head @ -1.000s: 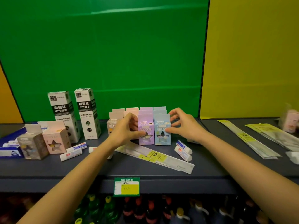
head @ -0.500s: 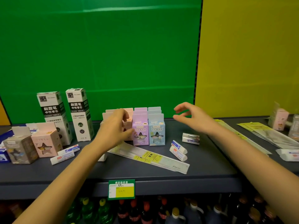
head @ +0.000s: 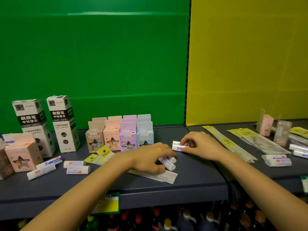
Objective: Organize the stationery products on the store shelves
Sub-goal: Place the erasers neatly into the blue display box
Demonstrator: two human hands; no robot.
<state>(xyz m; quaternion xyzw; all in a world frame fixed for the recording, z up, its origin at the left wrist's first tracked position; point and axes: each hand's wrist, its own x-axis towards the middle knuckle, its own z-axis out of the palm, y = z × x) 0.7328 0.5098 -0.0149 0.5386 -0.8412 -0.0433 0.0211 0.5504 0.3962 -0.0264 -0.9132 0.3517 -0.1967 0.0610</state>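
My right hand (head: 200,145) pinches a small white eraser (head: 178,145) between thumb and fingertips, low over the dark shelf (head: 191,179) toward its right end. My left hand (head: 150,157) curls down over two more erasers (head: 168,162) near the shelf's front edge, fingers bent around them; these lie on a long flat packet (head: 164,176). Along the back edge stands a tidy row of small pastel boxes (head: 119,136), tan, pink, purple and blue, with two tall white refill boxes (head: 48,124) toward the back left corner. More erasers (head: 75,166) lie loose near the front left, beside a pink star-window box (head: 23,155).
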